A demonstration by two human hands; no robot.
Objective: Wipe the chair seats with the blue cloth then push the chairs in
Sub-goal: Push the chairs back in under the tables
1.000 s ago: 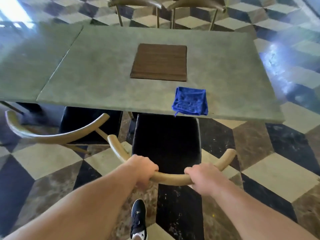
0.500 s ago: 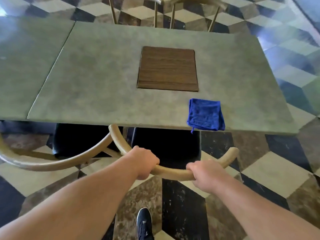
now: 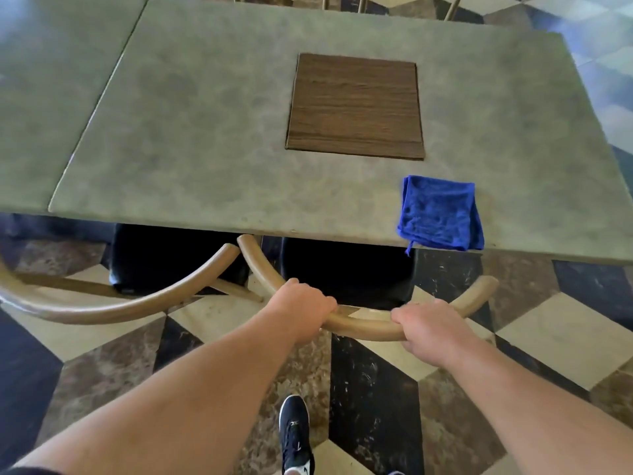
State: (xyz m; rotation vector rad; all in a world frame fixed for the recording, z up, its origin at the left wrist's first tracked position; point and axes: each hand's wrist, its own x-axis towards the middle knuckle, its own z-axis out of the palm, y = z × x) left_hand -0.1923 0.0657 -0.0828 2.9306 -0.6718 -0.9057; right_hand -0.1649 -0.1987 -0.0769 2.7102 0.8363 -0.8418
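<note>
A chair with a curved wooden backrest [image 3: 363,325] and a black seat [image 3: 346,272] stands mostly tucked under the grey table [image 3: 212,138]. My left hand [image 3: 301,310] grips the backrest left of its middle. My right hand [image 3: 431,329] grips it right of the middle. The folded blue cloth [image 3: 442,214] lies on the table near its front edge, above and right of my hands. A second chair [image 3: 120,305] with the same wooden back stands to the left, its black seat [image 3: 164,258] also partly under the table.
A brown wooden board [image 3: 356,106] lies in the middle of the table. A second grey table [image 3: 44,80] adjoins on the left. Legs of other chairs [image 3: 452,8] show at the far side. My black shoe [image 3: 294,437] stands on the chequered floor.
With both hands on its backrest, the right chair has slid forward under the table; much less of its black seat shows. The view has moved closer to the table.
</note>
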